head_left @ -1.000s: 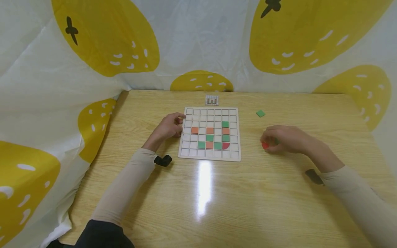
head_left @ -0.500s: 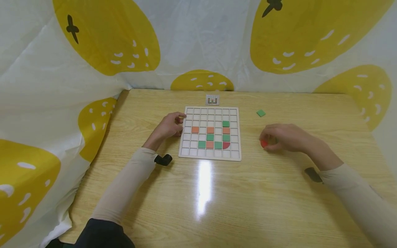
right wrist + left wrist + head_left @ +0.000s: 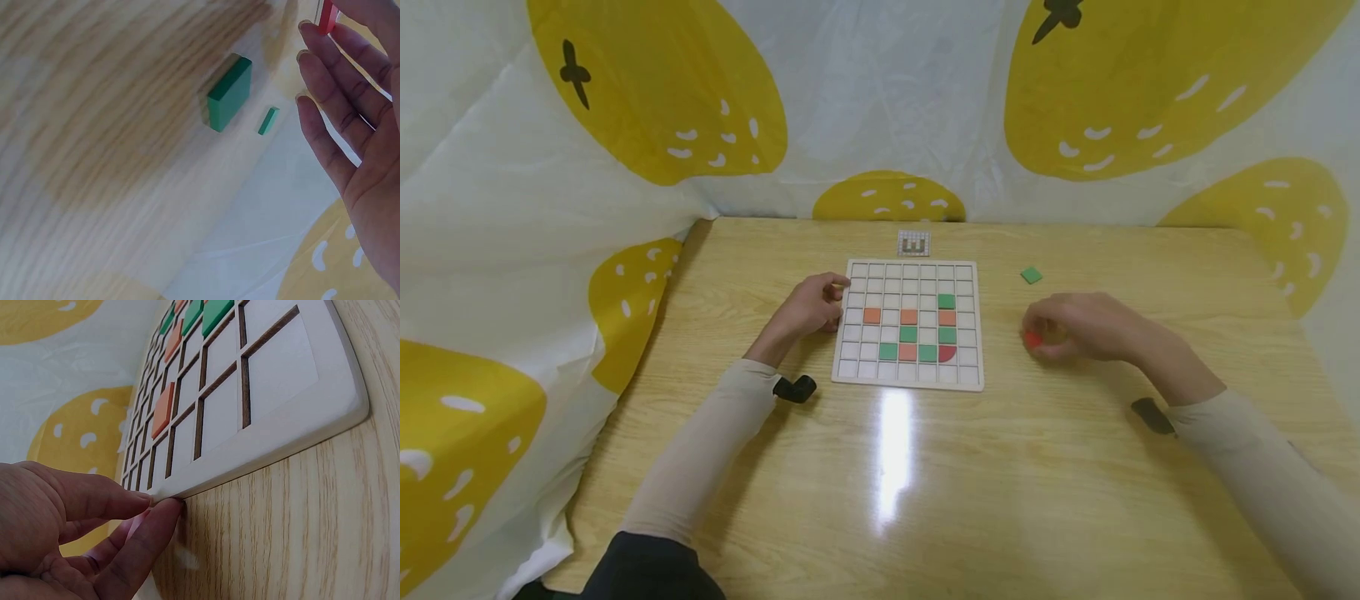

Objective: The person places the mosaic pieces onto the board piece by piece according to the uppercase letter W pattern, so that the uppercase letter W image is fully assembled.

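Observation:
My left hand (image 3: pixel 808 307) is at the left rim of a white grid board (image 3: pixel 850 375). In the left wrist view, thumb and fingertip of the left hand (image 3: pixel 37 519) pinch that rim. Right of the board, my right hand (image 3: pixel 1086 329) holds a small red piece (image 3: pixel 1033 339) between thumb and fingertips, above the table. The right wrist view shows the red piece (image 3: pixel 327 17) at the top edge, the right hand's (image 3: pixel 375 156) other fingers spread. Below lies a green tile (image 3: pixel 230 94), hidden under the hand in the head view.
Several green and orange tiles sit in the board's cells, such as an orange tile (image 3: pixel 872 316), along with a red quarter-round piece (image 3: pixel 947 353). A loose green tile (image 3: pixel 1032 275) lies right of the board. A small pattern card (image 3: pixel 913 242) lies behind it. Patterned cloth (image 3: pixel 895 108) hangs behind the table.
My right hand has shifted slightly left and toward the back with the red piece. My left hand and the board have stayed put.

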Demonstrator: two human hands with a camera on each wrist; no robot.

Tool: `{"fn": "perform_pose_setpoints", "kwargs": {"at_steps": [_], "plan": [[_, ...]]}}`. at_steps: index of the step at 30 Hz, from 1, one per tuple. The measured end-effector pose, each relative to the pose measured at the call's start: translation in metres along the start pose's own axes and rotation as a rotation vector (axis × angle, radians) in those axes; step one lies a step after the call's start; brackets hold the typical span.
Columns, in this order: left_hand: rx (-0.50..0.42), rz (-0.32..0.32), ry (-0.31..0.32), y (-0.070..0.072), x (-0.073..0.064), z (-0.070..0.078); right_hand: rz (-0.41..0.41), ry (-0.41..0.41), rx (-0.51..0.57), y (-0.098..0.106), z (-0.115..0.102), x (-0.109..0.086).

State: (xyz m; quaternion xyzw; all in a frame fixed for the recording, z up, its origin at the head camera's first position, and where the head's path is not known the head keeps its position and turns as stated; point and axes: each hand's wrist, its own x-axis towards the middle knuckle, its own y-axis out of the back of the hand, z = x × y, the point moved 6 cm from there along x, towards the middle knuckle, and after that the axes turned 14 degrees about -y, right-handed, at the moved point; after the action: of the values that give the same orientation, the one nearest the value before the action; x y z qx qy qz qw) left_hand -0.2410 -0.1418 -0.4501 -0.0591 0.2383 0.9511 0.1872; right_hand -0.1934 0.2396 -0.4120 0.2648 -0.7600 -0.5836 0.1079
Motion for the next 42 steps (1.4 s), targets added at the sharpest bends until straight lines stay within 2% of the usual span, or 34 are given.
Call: {"fn": "perform_pose_setpoints", "kwargs": {"at_steps": [5,18,27,42], "plan": [[0.008,0.005,-0.006,0.000,0.000,-0.001,0.027,0.016,-0.006,0.004,-0.003,0.004],[0.013,-0.001,-0.009,-0.001,0.001,0.000,-0.019,0.008,-0.021,0.001,-0.008,0.014],[0.008,0.001,0.004,0.000,0.001,0.001,-0.015,0.039,-0.033,0.006,-0.013,0.022],[0.014,0.003,0.012,-0.001,0.002,0.001,0.021,0.103,-0.037,0.018,-0.038,0.038]]}}
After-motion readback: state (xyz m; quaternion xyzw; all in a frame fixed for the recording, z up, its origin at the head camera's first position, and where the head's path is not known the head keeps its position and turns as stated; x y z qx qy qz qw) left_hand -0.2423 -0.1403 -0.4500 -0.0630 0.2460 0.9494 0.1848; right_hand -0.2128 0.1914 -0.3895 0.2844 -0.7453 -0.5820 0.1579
